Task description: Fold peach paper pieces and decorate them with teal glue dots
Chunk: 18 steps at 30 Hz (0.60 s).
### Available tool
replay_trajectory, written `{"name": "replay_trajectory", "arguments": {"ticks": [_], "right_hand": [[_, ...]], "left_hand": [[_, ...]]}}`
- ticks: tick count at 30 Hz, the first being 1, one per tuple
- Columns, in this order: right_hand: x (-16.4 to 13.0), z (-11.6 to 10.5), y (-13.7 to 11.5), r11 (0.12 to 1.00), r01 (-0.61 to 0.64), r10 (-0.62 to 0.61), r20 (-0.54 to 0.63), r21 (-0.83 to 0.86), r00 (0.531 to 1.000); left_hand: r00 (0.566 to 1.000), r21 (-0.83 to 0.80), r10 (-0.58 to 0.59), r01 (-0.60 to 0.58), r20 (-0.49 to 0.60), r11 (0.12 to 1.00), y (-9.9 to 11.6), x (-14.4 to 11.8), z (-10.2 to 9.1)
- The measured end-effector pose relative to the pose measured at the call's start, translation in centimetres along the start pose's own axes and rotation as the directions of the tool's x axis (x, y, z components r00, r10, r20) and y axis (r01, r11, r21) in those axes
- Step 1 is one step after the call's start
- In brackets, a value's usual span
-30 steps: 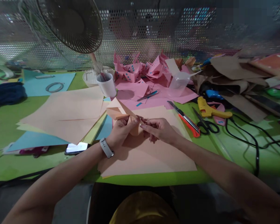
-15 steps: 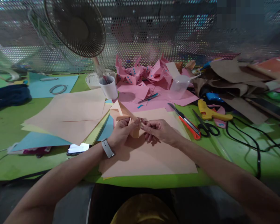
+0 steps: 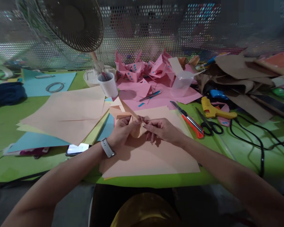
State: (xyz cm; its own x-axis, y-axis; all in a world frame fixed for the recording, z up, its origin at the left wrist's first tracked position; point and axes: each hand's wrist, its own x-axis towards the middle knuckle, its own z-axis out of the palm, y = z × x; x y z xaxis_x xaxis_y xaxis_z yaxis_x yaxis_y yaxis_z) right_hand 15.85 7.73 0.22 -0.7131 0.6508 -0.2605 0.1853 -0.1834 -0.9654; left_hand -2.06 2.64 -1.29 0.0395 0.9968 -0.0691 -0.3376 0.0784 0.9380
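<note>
Both hands hold a peach folded-paper piece (image 3: 118, 108) above a stack of peach paper sheets (image 3: 146, 160). My left hand (image 3: 124, 132), with a pale watch band at the wrist, is closed round the folded body, its thumb pressing on top. My right hand (image 3: 159, 130) pinches the piece's right end between thumb and fingers. The folded part with layered flaps sticks out up and left of my left hand. Some fingertips are hidden behind the paper.
Right of the stack lie a utility knife (image 3: 189, 119), black scissors (image 3: 209, 124) and a yellow glue gun (image 3: 215, 110) with a cord. Behind are pink folded-paper pieces (image 3: 134, 71), a white cup (image 3: 108, 85) and a fan (image 3: 73, 22). A phone (image 3: 77, 149) lies left.
The camera view has shifted slightly. Both hands keep hold of the folded paper in nearly the same place, with only small finger movement; the paper's lower right part shows a little more.
</note>
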Motion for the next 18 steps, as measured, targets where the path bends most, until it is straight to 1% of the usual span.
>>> {"name": "replay_trajectory", "arguments": {"ticks": [4,7,12,14,18], "right_hand": [[-0.1,0.1,0.2,0.995,0.074,-0.076,-0.032,-0.066,0.997],[-0.1,0.0,0.5,0.987,0.135,-0.14,-0.047,-0.089,0.989],[0.0,-0.3,0.8,0.971,0.187,-0.201,-0.084,-0.149,0.976],[0.2,-0.4,0.8,0.948,0.238,-0.262,-0.096,-0.211,0.96],[0.5,-0.5,0.9,0.86,0.357,-0.419,-0.104,-0.366,0.902]], "left_hand": [[1.0,0.008,0.018,-0.018,-0.02,1.0,-0.1,0.1,0.0],[1.0,0.018,0.012,-0.011,-0.023,1.0,0.3,0.1,0.2],[0.997,0.098,-0.068,0.065,0.028,0.993,1.2,-0.3,0.5],[0.994,0.116,-0.1,0.095,0.036,0.989,1.3,-0.4,0.5],[0.99,0.131,-0.133,0.127,0.039,0.983,1.2,-0.3,0.4]]}}
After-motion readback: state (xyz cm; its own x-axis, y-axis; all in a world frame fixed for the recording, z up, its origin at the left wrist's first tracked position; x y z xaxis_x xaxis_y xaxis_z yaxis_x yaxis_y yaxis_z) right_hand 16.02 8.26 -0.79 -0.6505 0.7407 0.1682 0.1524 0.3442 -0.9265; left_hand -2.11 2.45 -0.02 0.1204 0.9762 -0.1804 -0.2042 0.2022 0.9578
